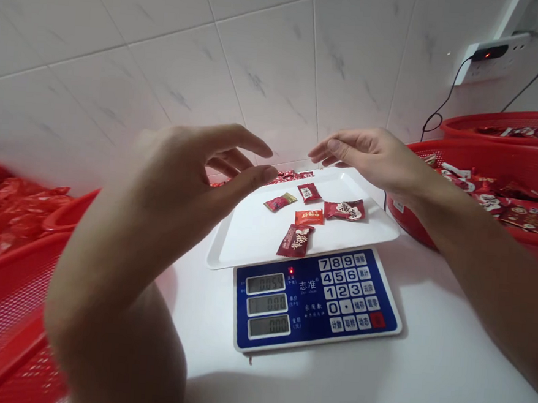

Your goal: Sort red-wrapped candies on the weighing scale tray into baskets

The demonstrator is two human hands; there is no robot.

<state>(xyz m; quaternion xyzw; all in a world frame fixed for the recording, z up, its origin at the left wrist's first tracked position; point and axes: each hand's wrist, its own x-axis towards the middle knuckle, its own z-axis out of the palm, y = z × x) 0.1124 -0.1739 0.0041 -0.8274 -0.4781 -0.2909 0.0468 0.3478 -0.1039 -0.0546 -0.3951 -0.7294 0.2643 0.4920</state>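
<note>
A digital scale (pixel 317 303) with a blue keypad and lit display windows stands on the white table. On its white tray (pixel 243 236) lie several wrapped candies: a dark red packet (pixel 296 240), a small orange-red one (pixel 309 217), a wide red one (pixel 344 210), a small red one (pixel 309 192) and a green-and-red one (pixel 280 202). My left hand (pixel 225 168) hovers above the tray's left side, thumb and fingers apart, holding nothing. Over the tray's far right, my right hand (pixel 353 152) hangs with loosely stretched fingers and nothing visible in it.
Red baskets (pixel 479 149) of wrapped packets stand at the right. Another red basket (pixel 8 306) is at the left, near red plastic bags (pixel 15 202). More red packets (pixel 293 177) lie behind the tray. A tiled wall (pixel 269 72) carries a power strip (pixel 493 60) with cables.
</note>
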